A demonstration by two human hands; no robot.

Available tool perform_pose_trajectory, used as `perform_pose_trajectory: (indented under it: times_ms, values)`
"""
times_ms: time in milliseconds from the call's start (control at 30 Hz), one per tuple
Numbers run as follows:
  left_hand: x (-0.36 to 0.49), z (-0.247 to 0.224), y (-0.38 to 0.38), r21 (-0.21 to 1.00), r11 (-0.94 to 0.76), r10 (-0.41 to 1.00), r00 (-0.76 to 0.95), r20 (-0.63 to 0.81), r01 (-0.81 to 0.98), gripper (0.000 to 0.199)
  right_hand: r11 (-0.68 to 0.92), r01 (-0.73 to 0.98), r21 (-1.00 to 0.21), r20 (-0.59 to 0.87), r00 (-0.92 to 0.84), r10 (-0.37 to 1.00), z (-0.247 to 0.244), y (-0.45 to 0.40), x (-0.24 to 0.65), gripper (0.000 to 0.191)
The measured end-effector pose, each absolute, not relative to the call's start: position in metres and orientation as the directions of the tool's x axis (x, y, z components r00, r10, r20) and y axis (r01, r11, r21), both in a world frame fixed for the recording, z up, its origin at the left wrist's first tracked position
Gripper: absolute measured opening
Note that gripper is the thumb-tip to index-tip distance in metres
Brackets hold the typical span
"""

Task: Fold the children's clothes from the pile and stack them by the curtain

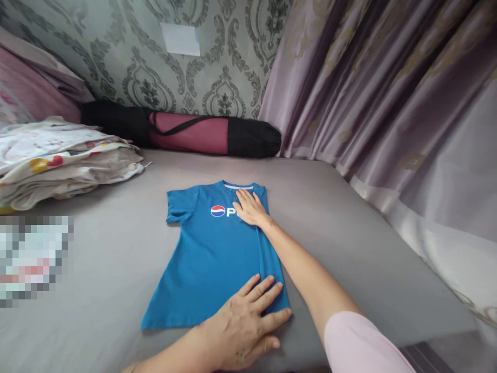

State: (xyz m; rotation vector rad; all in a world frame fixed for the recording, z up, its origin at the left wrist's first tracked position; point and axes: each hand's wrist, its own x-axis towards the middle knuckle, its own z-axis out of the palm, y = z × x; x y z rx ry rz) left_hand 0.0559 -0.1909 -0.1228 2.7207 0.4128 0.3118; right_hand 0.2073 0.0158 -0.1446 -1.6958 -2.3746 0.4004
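Observation:
A blue T-shirt [209, 264] with a round red, white and blue logo and white lettering lies flat on the grey-covered surface. Its right side is folded inward over the front, partly covering the lettering, while the left sleeve sticks out. Near the collar, my right hand [250, 207] lies flat on the folded part, fingers stretched out. Down at the hem, my left hand [248, 321] rests with spread fingers on the lower right corner of the shirt. Neither hand grips anything.
Crumpled patterned cloths [58, 160] are heaped at the left. Against the wall lies a long black and maroon bag [190, 133]. Purple curtains [373, 93] hang along the right edge of the grey surface [104, 248]. A blurred-out item [31, 259] lies at the left.

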Motion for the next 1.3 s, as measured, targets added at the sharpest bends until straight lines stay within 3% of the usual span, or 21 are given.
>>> perform_pose_trajectory:
  times_ms: [167,400,533,700,867,1067,1300]
  values:
    - [0.054,-0.111,-0.187,0.476,-0.850,0.337,0.927,0.164,0.225,0.044,0.262,0.833,-0.488,0.048,-0.274,0.961,-0.121,0.001,0.226,0.060]
    - [0.056,-0.102,-0.182,0.585,-0.775,0.535,0.742,0.404,0.239,0.023,0.171,0.940,-0.294,0.034,-0.169,0.985,-0.139,-0.070,0.245,0.067]
    - [0.054,-0.105,-0.178,0.627,-0.717,0.649,0.621,0.439,0.305,0.020,0.163,0.959,-0.234,0.023,-0.162,0.987,-0.150,-0.079,0.242,0.068]
    - [0.049,-0.106,-0.176,0.702,-0.552,0.827,0.399,0.396,0.449,0.026,0.195,0.933,-0.301,-0.052,-0.220,0.974,-0.127,-0.100,0.242,0.070]
    - [0.049,-0.099,-0.174,0.857,-0.269,0.959,0.202,0.198,0.439,0.037,0.250,0.919,-0.305,-0.012,-0.266,0.964,-0.131,-0.141,0.232,0.069]
    - [0.050,-0.097,-0.173,0.873,-0.191,0.975,0.193,0.115,0.449,0.042,0.263,0.920,-0.292,-0.020,-0.281,0.959,-0.129,-0.154,0.231,0.067]
    - [0.049,-0.100,-0.168,0.849,-0.190,0.974,0.202,0.101,0.493,0.049,0.365,0.898,-0.246,0.144,-0.338,0.930,-0.127,-0.204,0.230,0.059]
